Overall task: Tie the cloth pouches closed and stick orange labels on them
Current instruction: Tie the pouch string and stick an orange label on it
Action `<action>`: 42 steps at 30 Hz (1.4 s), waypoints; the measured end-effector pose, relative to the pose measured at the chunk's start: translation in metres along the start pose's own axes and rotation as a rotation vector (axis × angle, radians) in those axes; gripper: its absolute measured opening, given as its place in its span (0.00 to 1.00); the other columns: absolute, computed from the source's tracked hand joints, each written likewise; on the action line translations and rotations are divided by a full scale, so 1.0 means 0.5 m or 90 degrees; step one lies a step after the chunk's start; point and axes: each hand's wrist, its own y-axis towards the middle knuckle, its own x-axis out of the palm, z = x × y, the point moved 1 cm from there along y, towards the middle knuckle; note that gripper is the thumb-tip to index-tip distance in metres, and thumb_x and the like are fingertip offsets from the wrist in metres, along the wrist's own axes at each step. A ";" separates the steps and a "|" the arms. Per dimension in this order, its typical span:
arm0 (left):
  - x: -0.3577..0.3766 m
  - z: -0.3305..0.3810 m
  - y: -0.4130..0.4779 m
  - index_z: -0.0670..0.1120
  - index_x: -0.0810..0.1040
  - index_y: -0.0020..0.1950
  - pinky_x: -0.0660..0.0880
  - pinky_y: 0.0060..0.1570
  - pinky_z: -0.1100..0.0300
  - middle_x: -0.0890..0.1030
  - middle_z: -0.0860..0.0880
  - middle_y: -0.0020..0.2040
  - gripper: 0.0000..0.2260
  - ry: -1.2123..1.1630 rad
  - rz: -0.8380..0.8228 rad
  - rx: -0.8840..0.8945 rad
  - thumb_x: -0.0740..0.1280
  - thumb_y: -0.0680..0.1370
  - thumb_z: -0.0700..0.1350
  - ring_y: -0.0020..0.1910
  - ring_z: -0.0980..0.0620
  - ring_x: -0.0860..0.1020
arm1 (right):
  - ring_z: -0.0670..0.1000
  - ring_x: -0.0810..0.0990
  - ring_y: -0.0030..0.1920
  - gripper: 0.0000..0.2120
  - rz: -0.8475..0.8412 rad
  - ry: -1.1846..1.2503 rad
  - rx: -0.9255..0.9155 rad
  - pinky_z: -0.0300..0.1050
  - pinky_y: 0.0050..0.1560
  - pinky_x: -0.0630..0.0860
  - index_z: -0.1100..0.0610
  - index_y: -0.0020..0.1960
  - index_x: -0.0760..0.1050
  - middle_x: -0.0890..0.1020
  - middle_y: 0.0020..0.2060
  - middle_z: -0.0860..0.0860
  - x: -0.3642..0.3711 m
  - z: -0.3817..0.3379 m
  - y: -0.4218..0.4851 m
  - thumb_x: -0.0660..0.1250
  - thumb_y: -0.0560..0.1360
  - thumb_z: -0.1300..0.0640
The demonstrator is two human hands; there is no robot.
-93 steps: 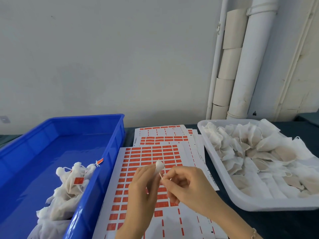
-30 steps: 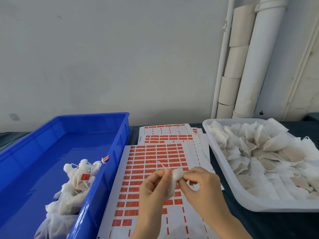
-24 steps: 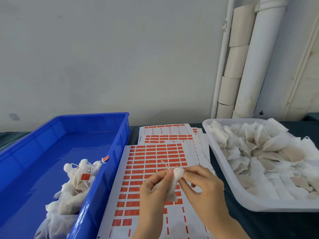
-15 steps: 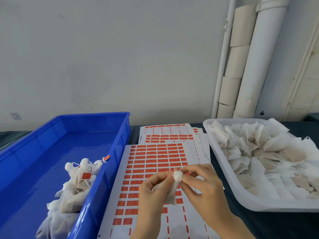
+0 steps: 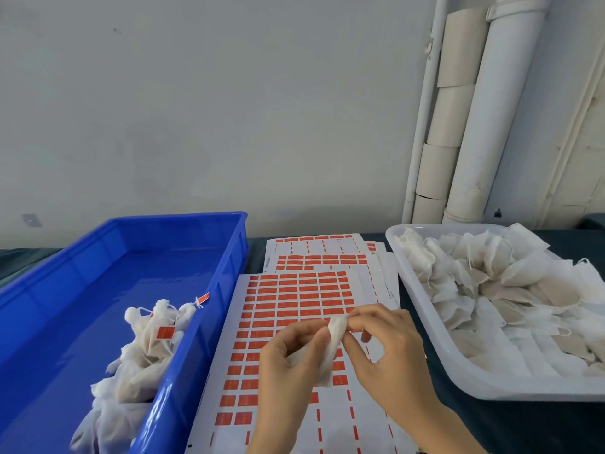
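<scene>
Left hand [image 5: 288, 352] grips pouch [image 5: 329, 350] body, right hand [image 5: 381, 342] pinches neck at 12 o'clock, above label sheet [image 5: 294, 296]. Advice: pull string snug, keep neck bunched, then knot.

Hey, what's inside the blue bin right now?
A heap of tied white pouches sits in the near right corner of the blue bin, with two orange labels showing. Pouches lower in the heap are covered, so their labels cannot be seen.

Soft, even, bright light; faint shadows; slight overall softness; wide-angle bowing at edges.
</scene>
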 end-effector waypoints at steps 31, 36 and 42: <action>0.034 -0.042 0.044 0.54 0.77 0.48 0.75 0.29 0.66 0.79 0.53 0.31 0.02 0.055 -0.042 -0.077 0.66 0.78 0.50 0.28 0.56 0.78 | 0.40 0.81 0.46 0.06 -0.153 0.160 0.218 0.30 0.48 0.77 0.46 0.52 0.77 0.83 0.48 0.41 -0.018 0.105 0.065 0.67 0.76 0.54; 0.074 -0.116 0.110 0.45 0.77 0.47 0.71 0.27 0.71 0.80 0.51 0.32 0.09 0.048 -0.071 -0.158 0.62 0.80 0.48 0.26 0.58 0.78 | 0.40 0.77 0.46 0.18 -0.280 0.132 0.506 0.27 0.34 0.71 0.51 0.69 0.65 0.75 0.65 0.51 0.047 0.175 0.002 0.62 0.80 0.57; 0.108 -0.178 0.158 0.46 0.75 0.51 0.75 0.31 0.66 0.79 0.48 0.35 0.06 0.046 -0.075 -0.207 0.61 0.81 0.47 0.30 0.54 0.76 | 0.42 0.80 0.46 0.15 -0.259 0.137 0.550 0.30 0.32 0.72 0.48 0.64 0.65 0.76 0.62 0.50 0.086 0.193 -0.004 0.63 0.79 0.57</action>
